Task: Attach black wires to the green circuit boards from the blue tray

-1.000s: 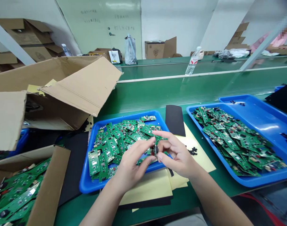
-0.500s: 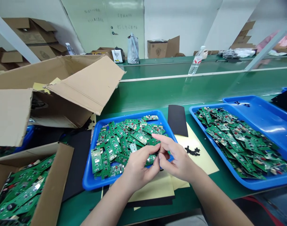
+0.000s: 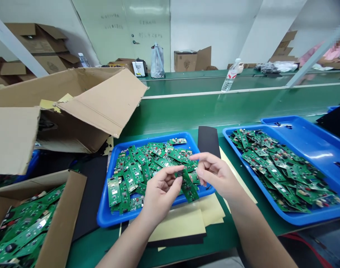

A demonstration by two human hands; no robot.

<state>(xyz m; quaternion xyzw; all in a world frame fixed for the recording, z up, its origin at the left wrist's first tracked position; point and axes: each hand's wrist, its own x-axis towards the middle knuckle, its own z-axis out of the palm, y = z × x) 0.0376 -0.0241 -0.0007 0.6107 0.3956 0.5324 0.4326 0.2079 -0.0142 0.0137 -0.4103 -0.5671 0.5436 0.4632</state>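
Observation:
My left hand (image 3: pixel 162 190) pinches a green circuit board (image 3: pixel 190 188) by its upper end, between thumb and fingers. A small black part (image 3: pixel 180 173) sits on that end, beside my fingertips. Just right of the board is my right hand (image 3: pixel 214 174), its index finger stretched out and its fingers apart, with nothing visible in them. Both hands are over the near right side of a blue tray (image 3: pixel 102 208) heaped with similar green boards (image 3: pixel 136 171). Beneath them lie yellow paper sheets (image 3: pixel 178 225).
On the right a second blue tray (image 3: pixel 287 217) holds many boards. An open carton (image 3: pixel 102 100) and a smaller box of boards (image 3: pixel 60 219) stand on the left. A black sheet (image 3: pixel 208 141) lies between the trays. A water bottle (image 3: pixel 229 76) stands behind the bench.
My hands were together over a small dark spot; now they are apart. My right hand has moved right and opened, and the board in my left hand has come into plain view.

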